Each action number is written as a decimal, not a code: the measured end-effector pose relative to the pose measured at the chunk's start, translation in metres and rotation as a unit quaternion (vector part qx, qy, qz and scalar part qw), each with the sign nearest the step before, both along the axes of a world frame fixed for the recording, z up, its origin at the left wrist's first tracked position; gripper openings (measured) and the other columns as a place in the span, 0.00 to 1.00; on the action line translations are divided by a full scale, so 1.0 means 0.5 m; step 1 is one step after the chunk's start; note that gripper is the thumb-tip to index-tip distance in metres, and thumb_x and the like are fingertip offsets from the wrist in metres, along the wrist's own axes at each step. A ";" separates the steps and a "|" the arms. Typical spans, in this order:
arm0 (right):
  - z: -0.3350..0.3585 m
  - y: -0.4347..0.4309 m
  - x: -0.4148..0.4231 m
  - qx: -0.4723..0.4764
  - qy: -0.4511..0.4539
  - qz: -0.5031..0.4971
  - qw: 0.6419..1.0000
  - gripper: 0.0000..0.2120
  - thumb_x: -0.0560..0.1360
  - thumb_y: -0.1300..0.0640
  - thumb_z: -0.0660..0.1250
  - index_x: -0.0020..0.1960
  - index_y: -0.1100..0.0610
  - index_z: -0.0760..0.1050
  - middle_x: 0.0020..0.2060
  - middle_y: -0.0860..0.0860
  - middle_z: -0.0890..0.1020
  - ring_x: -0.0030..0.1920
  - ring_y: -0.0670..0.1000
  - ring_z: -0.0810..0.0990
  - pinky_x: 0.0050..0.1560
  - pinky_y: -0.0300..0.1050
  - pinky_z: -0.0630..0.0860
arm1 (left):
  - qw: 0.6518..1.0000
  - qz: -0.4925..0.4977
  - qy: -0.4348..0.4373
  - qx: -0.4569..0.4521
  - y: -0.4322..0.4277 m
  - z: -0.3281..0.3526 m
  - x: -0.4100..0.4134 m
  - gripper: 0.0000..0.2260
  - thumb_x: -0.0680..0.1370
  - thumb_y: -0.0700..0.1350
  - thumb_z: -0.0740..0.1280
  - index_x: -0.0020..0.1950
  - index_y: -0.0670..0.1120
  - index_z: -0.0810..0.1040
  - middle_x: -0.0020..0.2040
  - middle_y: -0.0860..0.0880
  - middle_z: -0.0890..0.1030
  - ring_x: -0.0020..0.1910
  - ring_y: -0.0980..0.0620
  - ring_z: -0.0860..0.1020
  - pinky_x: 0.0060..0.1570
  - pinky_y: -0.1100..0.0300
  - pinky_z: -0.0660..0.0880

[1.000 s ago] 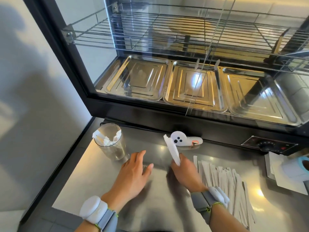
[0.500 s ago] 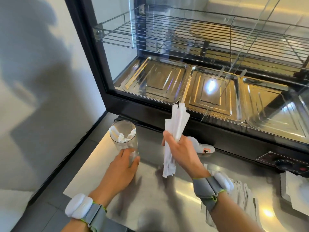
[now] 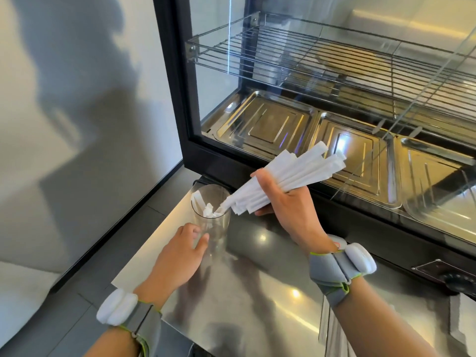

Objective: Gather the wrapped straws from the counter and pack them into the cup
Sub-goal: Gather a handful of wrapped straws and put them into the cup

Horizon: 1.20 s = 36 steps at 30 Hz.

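Note:
A clear glass cup [image 3: 211, 222] stands near the counter's back left corner with a few white wrapped straws inside. My left hand [image 3: 177, 258] grips the cup's lower part. My right hand [image 3: 286, 202] is shut on a bundle of wrapped straws [image 3: 288, 179], tilted so the lower tips reach the cup's rim and the upper ends fan toward the upper right. More wrapped straws [image 3: 328, 328] lie on the counter at the lower right, mostly hidden behind my right forearm.
The steel counter [image 3: 244, 292] ends at its left edge beside the cup, with floor below. A glass display warmer [image 3: 309, 119] with steel trays and a wire rack stands directly behind. Its control knob [image 3: 461, 280] and a white object [image 3: 463, 320] sit at far right.
My right hand has tipped the straw bundle from upright to slanting and carried it left to the cup's mouth. My left hand has closed on the cup. The view has shifted left.

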State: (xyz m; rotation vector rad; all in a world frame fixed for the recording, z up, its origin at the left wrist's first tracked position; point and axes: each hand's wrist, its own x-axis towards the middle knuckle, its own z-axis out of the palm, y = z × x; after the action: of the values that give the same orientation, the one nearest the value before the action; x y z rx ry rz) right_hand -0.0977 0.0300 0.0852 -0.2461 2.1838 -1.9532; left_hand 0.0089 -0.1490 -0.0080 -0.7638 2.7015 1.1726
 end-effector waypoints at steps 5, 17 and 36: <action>-0.004 -0.043 -0.016 0.020 0.014 0.010 1.000 0.10 0.76 0.48 0.71 0.43 0.54 0.82 0.36 0.54 0.87 0.36 0.54 0.86 0.39 0.54 0.85 | 1.000 0.004 0.002 0.012 -0.002 -0.005 0.005 0.14 0.77 0.56 0.58 0.58 0.50 0.70 0.60 0.50 0.76 0.57 0.47 0.77 0.58 0.49 0.72; -0.046 -0.129 -0.016 0.151 0.013 0.083 0.985 0.15 0.76 0.48 0.70 0.56 0.58 0.79 0.46 0.54 0.85 0.46 0.53 0.86 0.48 0.57 0.83 | 0.999 0.031 -0.002 0.014 -0.037 -0.028 0.040 0.13 0.77 0.56 0.58 0.57 0.52 0.70 0.58 0.52 0.77 0.54 0.49 0.77 0.55 0.52 0.73; -0.043 -0.136 -0.017 0.230 0.083 0.082 0.966 0.14 0.78 0.48 0.66 0.61 0.51 0.76 0.53 0.54 0.78 0.45 0.49 0.81 0.41 0.30 0.73 | 1.000 0.020 0.001 0.001 -0.044 -0.042 0.046 0.11 0.78 0.52 0.59 0.57 0.50 0.71 0.56 0.52 0.77 0.52 0.50 0.78 0.55 0.52 0.72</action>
State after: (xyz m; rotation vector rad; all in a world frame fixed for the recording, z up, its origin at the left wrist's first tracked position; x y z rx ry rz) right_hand -0.1063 -0.0380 0.0639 -0.5084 2.5513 -1.3347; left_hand 0.0320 -0.1709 -0.0289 -0.8218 2.6974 1.1857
